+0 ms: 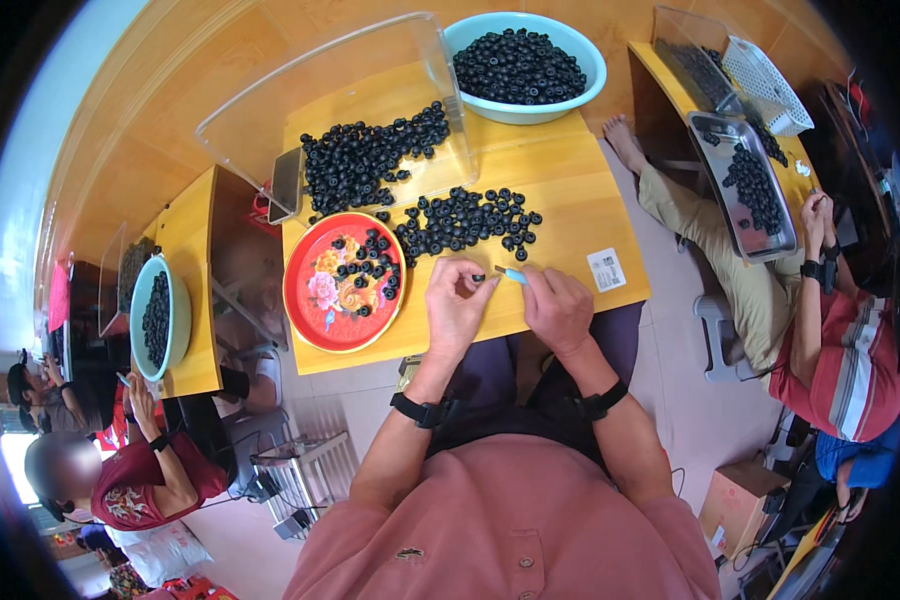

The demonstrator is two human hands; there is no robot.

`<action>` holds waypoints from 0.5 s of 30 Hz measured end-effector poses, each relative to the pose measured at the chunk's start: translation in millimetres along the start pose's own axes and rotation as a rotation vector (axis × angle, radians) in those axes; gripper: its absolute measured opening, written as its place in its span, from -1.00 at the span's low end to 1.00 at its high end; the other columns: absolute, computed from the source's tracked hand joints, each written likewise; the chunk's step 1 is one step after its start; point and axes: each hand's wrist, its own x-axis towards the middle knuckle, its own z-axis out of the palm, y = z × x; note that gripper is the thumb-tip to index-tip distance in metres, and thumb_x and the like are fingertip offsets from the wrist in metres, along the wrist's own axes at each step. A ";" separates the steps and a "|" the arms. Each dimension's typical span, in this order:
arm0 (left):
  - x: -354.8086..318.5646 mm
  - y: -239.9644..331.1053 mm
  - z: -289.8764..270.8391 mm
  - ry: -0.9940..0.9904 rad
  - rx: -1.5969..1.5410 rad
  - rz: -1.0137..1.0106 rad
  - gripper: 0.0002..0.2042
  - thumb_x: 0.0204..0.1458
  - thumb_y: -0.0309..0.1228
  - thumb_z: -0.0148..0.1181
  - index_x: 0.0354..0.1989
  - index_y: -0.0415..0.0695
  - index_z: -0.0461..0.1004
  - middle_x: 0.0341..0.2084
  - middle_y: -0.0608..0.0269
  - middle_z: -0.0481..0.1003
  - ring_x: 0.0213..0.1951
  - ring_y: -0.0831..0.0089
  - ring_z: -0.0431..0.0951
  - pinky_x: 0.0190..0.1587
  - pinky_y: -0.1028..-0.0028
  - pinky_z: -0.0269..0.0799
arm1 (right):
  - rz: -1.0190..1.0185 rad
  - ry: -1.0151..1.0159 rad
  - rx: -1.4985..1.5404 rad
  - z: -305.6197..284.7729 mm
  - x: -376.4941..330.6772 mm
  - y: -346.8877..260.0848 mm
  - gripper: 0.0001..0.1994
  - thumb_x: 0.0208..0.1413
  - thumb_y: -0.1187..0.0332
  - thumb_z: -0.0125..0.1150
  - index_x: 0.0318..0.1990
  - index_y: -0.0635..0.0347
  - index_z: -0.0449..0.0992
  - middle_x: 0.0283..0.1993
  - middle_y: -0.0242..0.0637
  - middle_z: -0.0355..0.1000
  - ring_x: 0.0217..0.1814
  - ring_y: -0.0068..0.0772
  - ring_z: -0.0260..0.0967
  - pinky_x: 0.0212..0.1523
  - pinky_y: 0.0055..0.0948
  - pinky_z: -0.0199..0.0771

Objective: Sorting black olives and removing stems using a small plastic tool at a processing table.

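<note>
One black ring [478,279] was finger-clamped in the left hand [454,303]; the right hand [558,306], at three o'clock, pinched a blue tool [515,276]; I judged light pressure safest.

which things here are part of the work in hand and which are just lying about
Likely in use:
black bead in left hand
blue-handled tool in right hand
loose beads on table
red tray, clear bin, blue basin

Likely lying about:
dark flat slab
white label on table
cardboard box on floor
</note>
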 end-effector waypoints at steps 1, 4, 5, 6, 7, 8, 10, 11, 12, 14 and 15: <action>-0.4 1.0 -0.6 -0.010 0.063 0.007 -0.75 0.05 -0.65 0.51 -0.16 -0.22 0.55 -0.17 0.34 0.52 -0.32 0.70 0.49 -0.26 0.62 0.44 | -0.002 0.000 0.001 -0.2 0.1 -0.1 -0.89 0.11 0.41 0.34 -0.21 0.11 0.62 -0.52 -0.33 0.30 -0.50 -0.27 0.42 -0.46 -0.25 0.43; -1.7 -3.2 1.5 -0.006 -0.071 -0.178 -0.77 0.06 -0.65 0.49 -0.16 -0.21 0.57 -0.14 0.32 0.54 -0.27 0.70 0.52 -0.23 0.62 0.46 | -0.001 -0.005 0.005 -0.7 0.5 -0.8 -0.89 0.11 0.40 0.35 -0.20 0.11 0.62 -0.52 -0.33 0.30 -0.50 -0.27 0.42 -0.47 -0.25 0.42; -2.2 -4.5 1.7 -0.005 -0.071 -0.177 -0.77 0.06 -0.65 0.49 -0.16 -0.21 0.57 -0.14 0.32 0.54 -0.27 0.70 0.52 -0.23 0.62 0.46 | 0.000 -0.008 0.009 -1.0 0.7 -1.3 -0.88 0.11 0.40 0.35 -0.20 0.11 0.61 -0.51 -0.33 0.29 -0.50 -0.26 0.42 -0.46 -0.24 0.41; -2.7 -5.7 1.8 -0.012 -0.125 -0.189 -0.77 0.05 -0.64 0.49 -0.15 -0.22 0.60 -0.16 0.27 0.55 -0.28 0.64 0.54 -0.22 0.59 0.50 | 0.001 -0.010 0.013 -1.1 0.9 -1.7 -0.88 0.11 0.40 0.35 -0.20 0.11 0.61 -0.51 -0.32 0.29 -0.50 -0.26 0.41 -0.46 -0.24 0.41; -2.4 -5.1 2.2 -0.020 -0.180 -0.201 -0.78 0.04 -0.63 0.49 -0.15 -0.23 0.63 -0.18 0.22 0.56 -0.29 0.59 0.57 -0.21 0.55 0.55 | 0.001 -0.010 0.012 -0.8 0.5 -1.3 -0.88 0.11 0.40 0.35 -0.20 0.11 0.61 -0.51 -0.32 0.29 -0.50 -0.26 0.41 -0.46 -0.24 0.41; -1.7 -4.6 2.5 -0.020 -0.180 -0.201 -0.78 0.04 -0.63 0.49 -0.15 -0.23 0.63 -0.18 0.22 0.56 -0.29 0.59 0.57 -0.21 0.55 0.55 | -0.002 -0.004 0.015 -0.3 0.0 -0.8 -0.88 0.11 0.40 0.35 -0.20 0.11 0.61 -0.51 -0.32 0.29 -0.50 -0.26 0.41 -0.46 -0.24 0.41; 0.2 -1.6 3.2 0.026 -0.119 0.006 -0.77 0.08 -0.64 0.45 -0.09 -0.24 0.65 -0.18 0.21 0.57 -0.26 0.56 0.60 -0.17 0.56 0.56 | -0.005 0.001 0.018 -0.3 -0.4 -0.4 -0.88 0.11 0.41 0.35 -0.20 0.12 0.61 -0.51 -0.32 0.29 -0.50 -0.25 0.41 -0.46 -0.24 0.41; 0.7 0.9 3.4 0.025 -0.120 0.006 -0.77 0.08 -0.64 0.45 -0.09 -0.24 0.65 -0.18 0.21 0.57 -0.26 0.56 0.60 -0.17 0.56 0.56 | -0.002 -0.001 0.018 -1.1 -0.1 -0.6 -0.88 0.11 0.41 0.35 -0.20 0.11 0.61 -0.51 -0.32 0.29 -0.50 -0.25 0.41 -0.46 -0.24 0.41; 1.0 3.5 3.6 0.035 -0.105 0.015 -0.78 0.09 -0.65 0.43 -0.08 -0.25 0.65 -0.17 0.21 0.56 -0.27 0.56 0.59 -0.17 0.55 0.56 | 0.000 -0.004 0.018 -1.7 0.1 -0.6 -0.88 0.10 0.41 0.35 -0.20 0.11 0.61 -0.51 -0.31 0.29 -0.49 -0.25 0.41 -0.46 -0.24 0.41; 0.9 3.1 2.8 0.047 -0.089 0.025 -0.78 0.10 -0.66 0.40 -0.07 -0.25 0.66 -0.16 0.21 0.56 -0.27 0.55 0.59 -0.17 0.55 0.56 | -0.003 -0.003 0.018 -2.3 0.6 -1.1 -0.88 0.10 0.41 0.35 -0.20 0.11 0.61 -0.51 -0.32 0.29 -0.49 -0.26 0.41 -0.46 -0.24 0.41; 0.8 0.7 2.2 0.026 -0.070 0.006 -0.79 0.11 -0.66 0.39 -0.08 -0.25 0.66 -0.17 0.22 0.56 -0.27 0.54 0.59 -0.18 0.55 0.55 | -0.006 -0.002 0.018 -2.3 0.6 -1.2 -0.87 0.10 0.41 0.35 -0.20 0.11 0.61 -0.51 -0.32 0.29 -0.49 -0.26 0.41 -0.46 -0.25 0.41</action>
